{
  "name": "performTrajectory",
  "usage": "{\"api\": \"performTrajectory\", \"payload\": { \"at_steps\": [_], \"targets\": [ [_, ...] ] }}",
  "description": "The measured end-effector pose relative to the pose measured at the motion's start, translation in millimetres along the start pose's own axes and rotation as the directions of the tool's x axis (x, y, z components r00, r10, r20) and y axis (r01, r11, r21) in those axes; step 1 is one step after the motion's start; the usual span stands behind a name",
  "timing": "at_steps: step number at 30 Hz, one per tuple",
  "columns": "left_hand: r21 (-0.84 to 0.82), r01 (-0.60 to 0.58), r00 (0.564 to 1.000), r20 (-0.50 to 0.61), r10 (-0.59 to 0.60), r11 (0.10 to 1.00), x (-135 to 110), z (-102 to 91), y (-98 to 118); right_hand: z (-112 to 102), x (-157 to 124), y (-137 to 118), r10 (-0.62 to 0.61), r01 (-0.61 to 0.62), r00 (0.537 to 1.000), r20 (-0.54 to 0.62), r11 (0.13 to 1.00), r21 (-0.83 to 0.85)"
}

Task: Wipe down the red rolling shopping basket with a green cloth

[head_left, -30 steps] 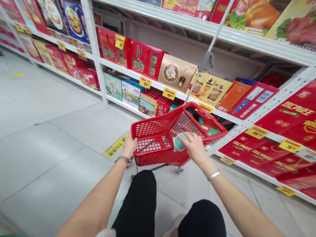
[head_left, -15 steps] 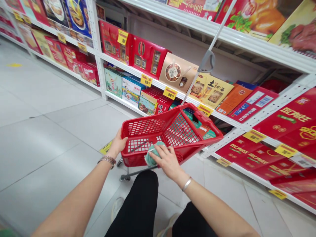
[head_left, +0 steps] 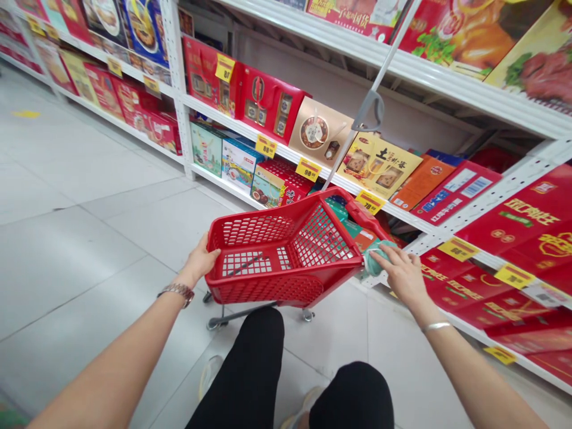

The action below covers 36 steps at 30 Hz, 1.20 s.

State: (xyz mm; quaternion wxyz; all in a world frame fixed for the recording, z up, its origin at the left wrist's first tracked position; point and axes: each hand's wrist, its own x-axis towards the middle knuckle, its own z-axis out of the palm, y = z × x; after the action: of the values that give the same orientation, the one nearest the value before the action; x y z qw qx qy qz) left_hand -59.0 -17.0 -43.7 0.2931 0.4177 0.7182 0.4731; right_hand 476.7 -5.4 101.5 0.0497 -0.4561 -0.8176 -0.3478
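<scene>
A small red shopping cart [head_left: 263,285] with a perforated plastic basket stands in front of my knees, on a grey frame with casters. My left hand [head_left: 199,260] is closed around the rim at its left end, thumb inside the basket. At the right end, near the cart's handle [head_left: 369,217], my right hand [head_left: 402,271] presses a crumpled light green cloth [head_left: 378,257] against the rim. The fingers of that hand are bent over the cloth. A pale pole [head_left: 346,146] with a grey grip rises from the cart's handle end.
White shelves [head_left: 263,132] with boxed goods and yellow price tags run behind the cart, close to its handle end. Stacked red boxes [head_left: 513,232] fill the right side. Tiled floor [head_left: 89,256] stretches to the left. My black-clad knees [head_left: 263,339] are just below the cart.
My right hand has slid the cloth rightward from the basket's near side to the corner by the handle. The cart and my left hand have shifted slightly left.
</scene>
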Motion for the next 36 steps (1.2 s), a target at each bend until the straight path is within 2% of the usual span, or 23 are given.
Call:
{"api": "performTrajectory", "payload": {
  "at_steps": [3, 5, 7, 9, 11, 14, 16, 18, 21, 24, 30, 36],
  "targets": [
    [-0.032, 0.040, 0.999, -0.011, -0.040, 0.999, 1, 2.0, -2, -11, 7, -5, 0.115, -0.117, 0.991, -0.071, 0.993, -0.022],
    [-0.078, 0.033, 0.999, -0.016, -0.035, 0.996, 1, 3.8, -4, -19, 18, -31, 0.127, -0.123, 0.979, -0.161, 0.992, 0.034],
    [-0.124, 0.021, 1.000, -0.017, -0.024, 0.992, 1, 6.2, -5, -26, 34, -75, 0.057, -0.024, 0.970, -0.237, 0.990, 0.139],
    [-0.149, 0.015, 1.000, -0.016, -0.018, 0.989, 1, 8.8, -6, -32, 50, -132, -0.061, 0.140, 0.954, -0.294, 0.957, 0.255],
    [-0.153, 0.013, 1.000, -0.013, -0.015, 0.988, 0, 11.3, -6, -37, 66, -191, -0.162, 0.305, 0.910, -0.382, 0.885, 0.352],
    [-0.170, -0.008, 1.000, -0.008, 0.006, 0.985, 0, 14.1, -6, -41, 85, -267, -0.321, 0.501, 0.847, -0.424, 0.750, 0.432],
    [-0.183, -0.025, 1.000, -0.012, 0.023, 0.983, 0, 15.5, -7, -39, 92, -301, -0.413, 0.570, 0.815, -0.406, 0.694, 0.440],
    [-0.195, -0.032, 0.999, -0.023, 0.028, 0.980, 1, 16.6, -8, -32, 94, -319, -0.470, 0.598, 0.800, -0.374, 0.674, 0.434],
    [-0.221, -0.032, 0.999, -0.025, 0.027, 0.975, 1, 17.5, -10, -16, 89, -318, -0.489, 0.609, 0.792, -0.366, 0.675, 0.416],
    [-0.249, -0.029, 1.000, -0.008, 0.028, 0.968, -1, 15.7, -10, 0, 75, -292, -0.456, 0.581, 0.810, -0.368, 0.708, 0.401],
    [-0.250, 0.001, 1.000, 0.010, 0.001, 0.968, -2, 4.2, -7, 17, 40, -207, -0.371, 0.482, 0.857, -0.358, 0.823, 0.301],
    [-0.218, 0.024, 0.999, 0.043, -0.015, 0.976, -2, -2.6, -4, 22, 9, -121, -0.281, 0.340, 0.922, -0.267, 0.917, 0.210]
  ]
}}
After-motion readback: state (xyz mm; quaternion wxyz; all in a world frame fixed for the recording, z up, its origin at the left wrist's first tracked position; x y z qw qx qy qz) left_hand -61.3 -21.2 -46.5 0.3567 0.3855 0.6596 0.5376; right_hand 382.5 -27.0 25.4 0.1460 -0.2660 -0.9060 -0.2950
